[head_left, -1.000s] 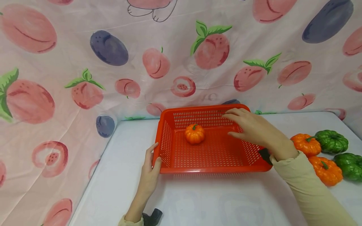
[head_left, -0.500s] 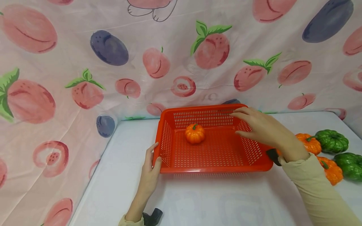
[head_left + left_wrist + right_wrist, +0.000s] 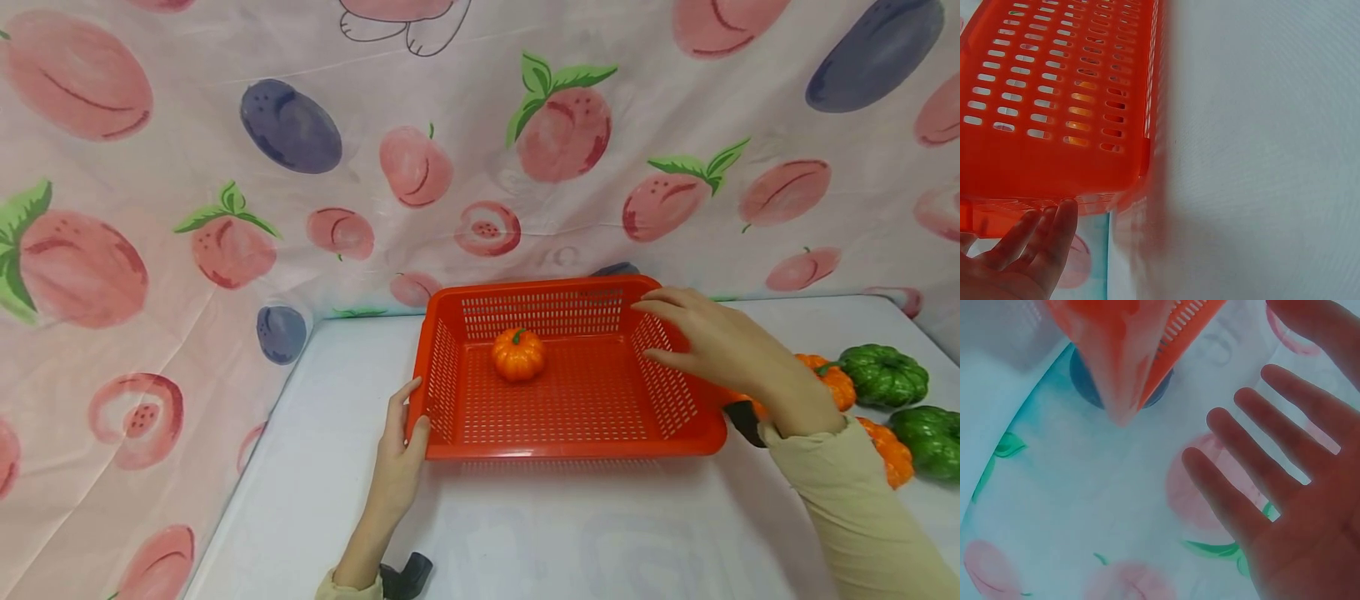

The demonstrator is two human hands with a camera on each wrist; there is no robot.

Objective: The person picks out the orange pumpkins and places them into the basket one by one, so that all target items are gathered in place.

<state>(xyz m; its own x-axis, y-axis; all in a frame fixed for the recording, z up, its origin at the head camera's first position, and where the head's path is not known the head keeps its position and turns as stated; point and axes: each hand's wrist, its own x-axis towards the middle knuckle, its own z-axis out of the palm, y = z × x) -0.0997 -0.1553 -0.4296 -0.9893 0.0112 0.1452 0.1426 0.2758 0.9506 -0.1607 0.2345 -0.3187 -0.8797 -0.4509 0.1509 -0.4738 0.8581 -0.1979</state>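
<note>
White desk (image 3: 555, 533) up front, bottom of the frame. Lower left of center, the left hand (image 3: 397, 454) has its thumb and fingers pinching the left rim of a red basket (image 3: 577, 451), center frame. The right hand's (image 3: 708, 337) wide open, fingers spread, holding nothing, over by the basket's right side. One little orange pumpkin (image 3: 518, 356) sits inside, left of middle. More orange pumpkins (image 3: 889, 452) plus two green ones (image 3: 883, 375) at far right, then fruit-print cloth (image 3: 480, 100) behind.

Right hand (image 3: 705, 343) shifted rightward over basket (image 3: 570, 451), farther from orange pumpkin (image 3: 518, 357) inside.
</note>
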